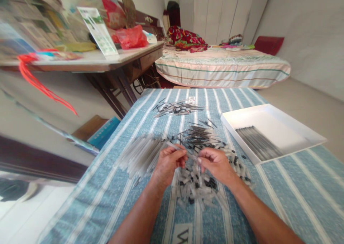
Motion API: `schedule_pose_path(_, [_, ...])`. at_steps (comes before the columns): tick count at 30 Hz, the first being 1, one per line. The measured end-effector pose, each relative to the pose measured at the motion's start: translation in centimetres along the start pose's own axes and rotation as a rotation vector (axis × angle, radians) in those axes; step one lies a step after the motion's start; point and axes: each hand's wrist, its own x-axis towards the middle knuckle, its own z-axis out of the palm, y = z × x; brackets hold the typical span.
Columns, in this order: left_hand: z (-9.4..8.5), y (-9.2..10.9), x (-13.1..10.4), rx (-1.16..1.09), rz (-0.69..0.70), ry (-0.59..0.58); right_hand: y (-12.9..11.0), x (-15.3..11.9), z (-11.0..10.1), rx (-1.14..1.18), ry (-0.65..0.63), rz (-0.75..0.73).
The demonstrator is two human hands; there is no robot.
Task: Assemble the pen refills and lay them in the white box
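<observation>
My left hand (pixel 170 163) is closed around a translucent pen barrel (pixel 174 146), which slants down to the right. At its other end, the fingertips of my right hand (pixel 217 164) pinch together; blur hides whether a refill or a cap is there. Left of my hands lies a pile of frosted pen barrels (pixel 143 154). Translucent pen caps (pixel 199 188) with small black pieces are heaped below and between my hands. Just beyond my fingers is a bunch of dark pen refills (pixel 199 134).
A white open box (pixel 292 129) on the right holds a row of pens (pixel 258 143). More thin refills (pixel 178 108) lie toward the far edge of the striped tablecloth (pixel 115 208). A cluttered wooden desk (pixel 129 57) stands left, a bed (pixel 223 70) behind.
</observation>
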Motion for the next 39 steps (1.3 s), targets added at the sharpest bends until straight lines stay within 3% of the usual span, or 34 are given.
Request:
schedule_pose_path(10, [0.1,-0.1,0.0,-0.041,-0.04,-0.018,0.6,0.1,0.6,0.134,0.045,0.034])
schedule_pose_path(17, [0.3,-0.2,0.1,-0.05,-0.065,-0.019,0.6,-0.4,1.0,0.025,0.114,-0.012])
schedule_pose_path(22, [0.6,-0.4,0.1,-0.084,-0.086,-0.008,0.5,-0.6,1.2,-0.03,0.118,-0.047])
schedule_pose_path(32, [1.3,-0.6,-0.2,-0.072,-0.046,0.011,1.1,0.1,1.0,0.079,0.09,-0.008])
schedule_pose_path(39, [0.7,-0.5,0.3,-0.009,-0.021,-0.02,0.3,0.6,0.5,-0.126,0.062,-0.121])
